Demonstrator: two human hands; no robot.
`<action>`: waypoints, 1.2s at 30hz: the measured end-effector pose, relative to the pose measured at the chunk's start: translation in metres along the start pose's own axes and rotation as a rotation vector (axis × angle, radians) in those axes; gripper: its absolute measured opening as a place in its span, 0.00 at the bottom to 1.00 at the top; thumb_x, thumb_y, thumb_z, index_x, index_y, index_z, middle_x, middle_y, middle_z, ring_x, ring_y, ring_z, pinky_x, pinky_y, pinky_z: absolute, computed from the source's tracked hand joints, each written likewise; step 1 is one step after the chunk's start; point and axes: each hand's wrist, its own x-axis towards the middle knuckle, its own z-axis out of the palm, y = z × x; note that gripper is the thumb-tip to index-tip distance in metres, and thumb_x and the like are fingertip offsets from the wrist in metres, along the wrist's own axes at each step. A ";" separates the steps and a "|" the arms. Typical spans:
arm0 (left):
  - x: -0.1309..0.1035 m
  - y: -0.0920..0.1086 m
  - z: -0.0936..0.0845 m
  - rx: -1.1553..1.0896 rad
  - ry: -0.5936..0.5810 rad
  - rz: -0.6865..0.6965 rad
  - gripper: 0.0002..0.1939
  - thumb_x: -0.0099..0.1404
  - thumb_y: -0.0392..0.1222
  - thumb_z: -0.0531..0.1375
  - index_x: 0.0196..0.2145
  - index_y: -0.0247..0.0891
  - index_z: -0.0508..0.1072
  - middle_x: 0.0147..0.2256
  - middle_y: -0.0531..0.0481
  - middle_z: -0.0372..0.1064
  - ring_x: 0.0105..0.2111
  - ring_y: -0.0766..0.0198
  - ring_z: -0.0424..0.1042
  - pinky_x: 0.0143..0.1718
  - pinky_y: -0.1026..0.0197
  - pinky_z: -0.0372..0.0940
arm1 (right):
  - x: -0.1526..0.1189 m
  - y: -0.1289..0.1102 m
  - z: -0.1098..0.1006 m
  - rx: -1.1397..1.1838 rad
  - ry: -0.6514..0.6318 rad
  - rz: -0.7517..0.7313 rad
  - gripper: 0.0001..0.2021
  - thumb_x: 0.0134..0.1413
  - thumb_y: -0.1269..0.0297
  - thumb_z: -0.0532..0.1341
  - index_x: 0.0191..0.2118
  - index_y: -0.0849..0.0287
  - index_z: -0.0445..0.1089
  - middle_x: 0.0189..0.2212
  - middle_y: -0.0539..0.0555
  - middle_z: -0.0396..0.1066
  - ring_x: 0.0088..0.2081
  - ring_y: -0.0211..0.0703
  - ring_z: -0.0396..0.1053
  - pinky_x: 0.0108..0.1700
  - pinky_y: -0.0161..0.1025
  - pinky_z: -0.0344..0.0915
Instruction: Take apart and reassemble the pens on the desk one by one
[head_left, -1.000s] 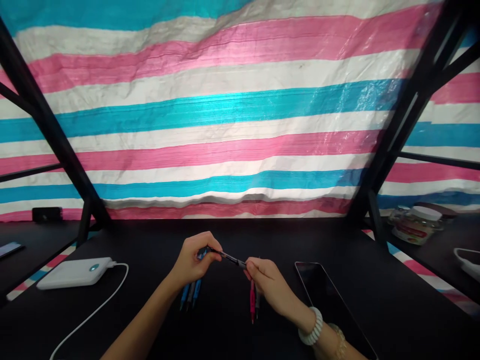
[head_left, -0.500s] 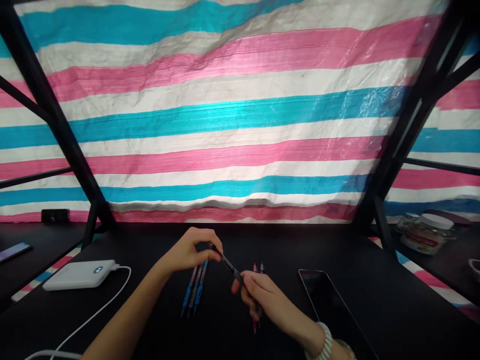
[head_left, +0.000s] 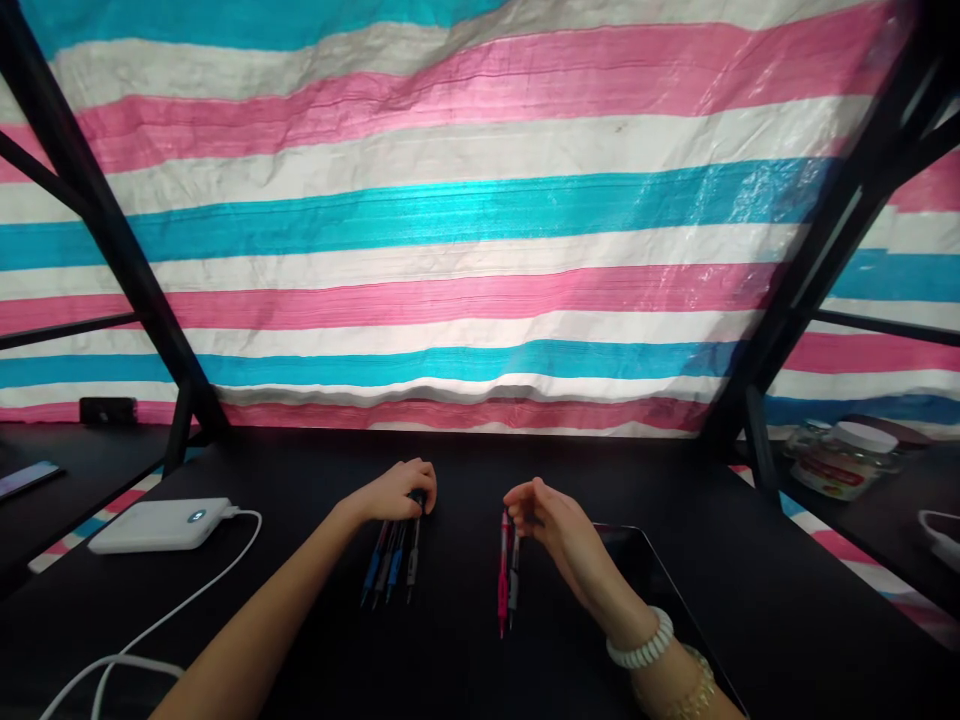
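My left hand (head_left: pixel 397 491) is closed on the top end of a grey pen (head_left: pixel 413 562), whose lower part rests on the black table. Just left of it lie several pens side by side, among them a blue-gripped pen (head_left: pixel 370 575), a dark grey one (head_left: pixel 383 568) and another blue one (head_left: pixel 394 565); my fingers cover their top ends. My right hand (head_left: pixel 551 520) is held sideways with loosely bent fingers at the upper ends of a pink pen (head_left: pixel 503 580) and a second grey pen (head_left: pixel 514 575). Whether its fingertips touch them I cannot tell.
A black tablet-like device (head_left: pixel 656 580) lies partly under my right forearm. On the left sits a white power bank (head_left: pixel 159 527) with a white cable (head_left: pixel 225 580) curling forward. Black frame posts (head_left: pixel 127 260) flank a striped sheet (head_left: pixel 465 220); a jar (head_left: pixel 847 462) stands far right.
The grey pen held between both hands is down beside the left row, only my left hand on it. My right hand has let go and drawn up and right to the pink and grey pens.
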 end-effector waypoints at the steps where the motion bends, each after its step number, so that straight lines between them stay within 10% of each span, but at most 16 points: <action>1: 0.000 0.002 0.001 0.028 0.018 0.000 0.07 0.53 0.30 0.59 0.26 0.38 0.75 0.37 0.51 0.68 0.40 0.60 0.67 0.46 0.58 0.59 | 0.000 -0.001 0.000 0.027 0.008 0.009 0.25 0.50 0.41 0.64 0.31 0.64 0.77 0.28 0.55 0.68 0.32 0.42 0.65 0.36 0.40 0.62; 13: 0.006 0.088 0.044 0.249 0.036 0.403 0.10 0.65 0.35 0.62 0.43 0.45 0.72 0.48 0.52 0.70 0.49 0.59 0.65 0.50 0.57 0.57 | 0.009 0.000 -0.009 0.151 0.122 -0.026 0.22 0.44 0.47 0.71 0.24 0.60 0.67 0.16 0.44 0.57 0.20 0.32 0.51 0.23 0.32 0.48; 18: 0.006 0.093 0.053 0.388 0.058 0.469 0.10 0.66 0.31 0.59 0.43 0.44 0.71 0.47 0.51 0.70 0.49 0.59 0.64 0.50 0.57 0.57 | 0.008 -0.001 -0.008 0.139 0.103 -0.058 0.29 0.47 0.42 0.68 0.16 0.58 0.55 0.14 0.43 0.51 0.19 0.31 0.47 0.22 0.34 0.45; 31: -0.001 0.091 0.054 0.494 0.139 0.565 0.07 0.67 0.33 0.58 0.40 0.43 0.72 0.46 0.48 0.69 0.49 0.56 0.65 0.52 0.52 0.56 | 0.011 -0.002 -0.012 0.070 0.068 0.044 0.24 0.48 0.41 0.66 0.25 0.59 0.65 0.16 0.45 0.58 0.21 0.35 0.54 0.25 0.34 0.54; 36: -0.004 0.084 0.040 0.458 0.189 0.463 0.11 0.67 0.28 0.54 0.41 0.41 0.71 0.36 0.51 0.70 0.42 0.60 0.67 0.58 0.51 0.52 | 0.006 -0.004 -0.011 -0.295 -0.115 0.034 0.23 0.57 0.42 0.60 0.33 0.61 0.72 0.27 0.51 0.68 0.28 0.39 0.64 0.27 0.34 0.59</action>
